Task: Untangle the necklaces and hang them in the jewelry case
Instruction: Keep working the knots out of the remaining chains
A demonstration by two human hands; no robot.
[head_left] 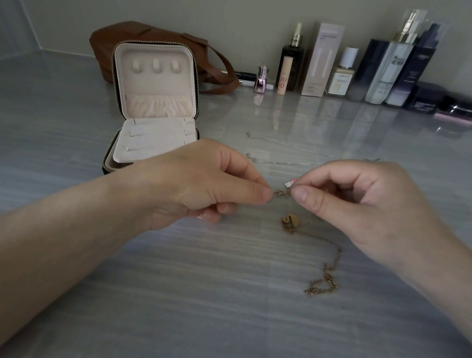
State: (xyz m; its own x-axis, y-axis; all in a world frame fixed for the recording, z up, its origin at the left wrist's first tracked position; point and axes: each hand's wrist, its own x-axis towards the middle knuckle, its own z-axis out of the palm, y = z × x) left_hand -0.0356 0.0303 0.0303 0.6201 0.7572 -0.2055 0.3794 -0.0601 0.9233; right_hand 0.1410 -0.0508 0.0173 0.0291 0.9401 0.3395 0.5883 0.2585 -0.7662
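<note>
Gold links, bunched tight between two thumbs, and that's where the action is! Left hand [198, 184] pinches one side of the knot [281, 194], thumb and forefinger closed on it, the other fingers curled under. Right hand [359, 203] pinches the other side, thumb tip right against the tangle. So the knot sits dead between them: three o'clock from the left thumb, nine o'clock from the right. A tiny pink-and-white charm [290, 183] peeks out at twelve o'clock of the knot, against the right forefinger. From the knot the chain [335, 259] drops to six o'clock, past a gold pendant [290, 221] on the counter [211, 324], then trails off toward five o'clock in loose curls.

How to play this one? Tease, don't tug, I'd say. Pulling the hands apart would likely cinch the knot harder; better to hold slack, roll the links between the fingertips and coax one loop open at a time. That charm looks a likely snag, so it wants working free early.

Two silver chains [289, 147] lie stretched out on the counter at twelve o'clock beyond the hands, clear of the knot. Case [155, 50] stands open at ten o'clock, just beyond the left hand, its hooks [156, 66] bare. Nothing hung yet!
</note>
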